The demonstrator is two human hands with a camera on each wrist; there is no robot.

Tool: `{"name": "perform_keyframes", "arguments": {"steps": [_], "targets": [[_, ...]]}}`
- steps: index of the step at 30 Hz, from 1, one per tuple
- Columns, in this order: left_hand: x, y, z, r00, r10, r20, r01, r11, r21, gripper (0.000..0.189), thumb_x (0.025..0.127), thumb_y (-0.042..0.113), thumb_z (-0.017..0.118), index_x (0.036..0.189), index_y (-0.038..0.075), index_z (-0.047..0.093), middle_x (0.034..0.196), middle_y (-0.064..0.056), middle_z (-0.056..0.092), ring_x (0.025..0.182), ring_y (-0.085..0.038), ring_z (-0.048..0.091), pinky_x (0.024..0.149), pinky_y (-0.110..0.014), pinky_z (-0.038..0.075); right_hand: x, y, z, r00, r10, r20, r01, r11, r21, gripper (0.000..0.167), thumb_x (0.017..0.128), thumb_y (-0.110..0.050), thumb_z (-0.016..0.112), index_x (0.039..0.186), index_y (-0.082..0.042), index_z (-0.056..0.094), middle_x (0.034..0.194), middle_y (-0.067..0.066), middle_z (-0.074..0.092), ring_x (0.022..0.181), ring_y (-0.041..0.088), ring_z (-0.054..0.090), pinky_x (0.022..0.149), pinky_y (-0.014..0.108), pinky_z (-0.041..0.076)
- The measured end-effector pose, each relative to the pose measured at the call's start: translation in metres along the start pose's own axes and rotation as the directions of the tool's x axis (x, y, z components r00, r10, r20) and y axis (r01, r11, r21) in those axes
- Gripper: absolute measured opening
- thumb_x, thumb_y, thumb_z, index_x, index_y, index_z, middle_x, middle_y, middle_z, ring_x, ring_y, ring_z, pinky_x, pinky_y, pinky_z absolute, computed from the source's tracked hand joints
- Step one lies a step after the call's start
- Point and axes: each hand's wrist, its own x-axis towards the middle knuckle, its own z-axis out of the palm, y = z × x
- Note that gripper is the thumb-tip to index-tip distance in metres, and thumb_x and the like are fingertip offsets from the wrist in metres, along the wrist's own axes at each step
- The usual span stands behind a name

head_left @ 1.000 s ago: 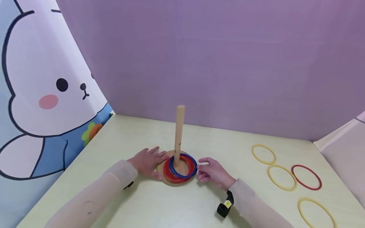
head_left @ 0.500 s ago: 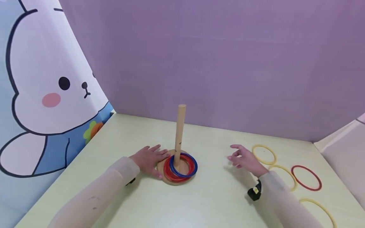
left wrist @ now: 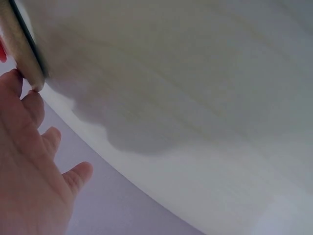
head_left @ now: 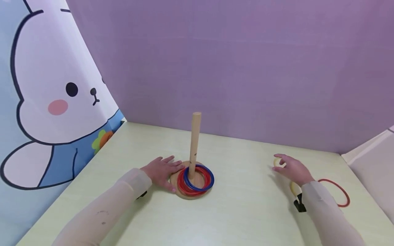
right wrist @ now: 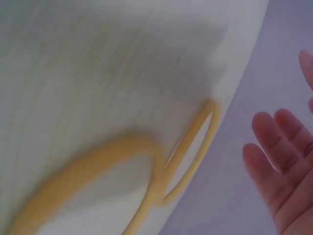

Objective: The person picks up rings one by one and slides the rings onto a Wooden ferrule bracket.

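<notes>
A wooden peg (head_left: pixel 195 143) stands upright on a round wooden base (head_left: pixel 188 197). Several red rings (head_left: pixel 181 188) and a blue ring (head_left: pixel 213 177) lie around its foot. My left hand (head_left: pixel 160 173) is spread flat at the base's left side, fingers touching its edge; the left wrist view shows fingertips against the wooden rim (left wrist: pixel 29 63). Over at the right, my right hand (head_left: pixel 294 169) hovers above a yellow ring (head_left: pixel 275 162), its fingers loosely bent and holding nothing. In the right wrist view, yellow rings (right wrist: pixel 188 142) lie on the table, apart from the fingers.
Partly hidden by the right hand and forearm are another yellow ring (head_left: pixel 292 188) and a single red ring (head_left: pixel 341 189). A purple backdrop (head_left: pixel 234 75) rises behind the table (head_left: pixel 234 212), and a cartoon-printed panel (head_left: pixel 40 112) stands at the left.
My right hand has moved away from the rings on the peg, rightward to above the yellow rings. The left hand stays at the base.
</notes>
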Motion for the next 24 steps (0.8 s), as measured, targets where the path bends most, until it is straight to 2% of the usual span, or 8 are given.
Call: {"name": "perform_keyframes", "arguments": {"steps": [5,8,15,20,24], "targets": [[0.004,0.001,0.0,1.0,-0.007,0.012,0.007,1.0,0.001,0.093,0.075,0.07,0.063,0.151,0.026,0.031,0.155,0.003,0.029,0.143,-0.031,0.02,0.108,-0.059,0.025,-0.001,0.019,-0.008,0.999,-0.02,0.03,0.022,0.995,-0.095,0.045,0.089,-0.028,0.068,0.125,-0.002,0.061,0.112,0.022,0.066,0.098,0.04,0.063,0.078,0.051,0.049],[0.007,0.0,0.0,1.0,-0.012,0.017,0.012,1.0,0.004,0.093,0.075,0.069,0.063,0.151,0.026,0.031,0.156,0.003,0.029,0.143,-0.03,0.021,0.108,-0.059,0.025,0.003,0.027,-0.011,0.997,-0.013,0.074,0.024,0.989,-0.147,0.043,0.088,-0.028,0.068,0.122,-0.002,0.064,0.115,0.022,0.065,0.103,0.043,0.061,0.076,0.051,0.05],[0.01,-0.001,-0.004,1.0,-0.013,0.006,0.013,1.0,0.005,0.093,0.075,0.067,0.065,0.151,0.024,0.032,0.155,0.0,0.03,0.142,-0.032,0.022,0.107,-0.059,0.026,0.014,0.039,-0.014,0.98,0.072,0.187,-0.033,0.979,-0.203,0.052,0.083,-0.03,0.069,0.126,-0.003,0.06,0.112,0.024,0.064,0.101,0.041,0.061,0.067,0.047,0.05],[0.013,0.0,-0.003,0.999,-0.031,0.01,0.031,0.999,-0.02,0.095,0.074,0.068,0.066,0.151,0.025,0.031,0.155,0.002,0.03,0.142,-0.032,0.023,0.108,-0.059,0.026,0.019,0.041,-0.017,0.965,0.131,0.229,-0.069,0.962,-0.263,0.046,0.083,-0.03,0.069,0.121,-0.003,0.064,0.113,0.025,0.064,0.097,0.037,0.062,0.062,0.041,0.048],[0.014,0.002,-0.002,0.999,-0.048,0.015,0.049,0.998,-0.031,0.096,0.073,0.069,0.066,0.151,0.028,0.03,0.155,0.003,0.03,0.142,-0.031,0.023,0.108,-0.059,0.025,0.023,0.04,-0.018,0.951,0.18,0.253,-0.106,0.954,-0.282,0.04,0.084,-0.029,0.067,0.116,-0.005,0.067,0.114,0.024,0.064,0.094,0.035,0.061,0.063,0.043,0.047]]}}
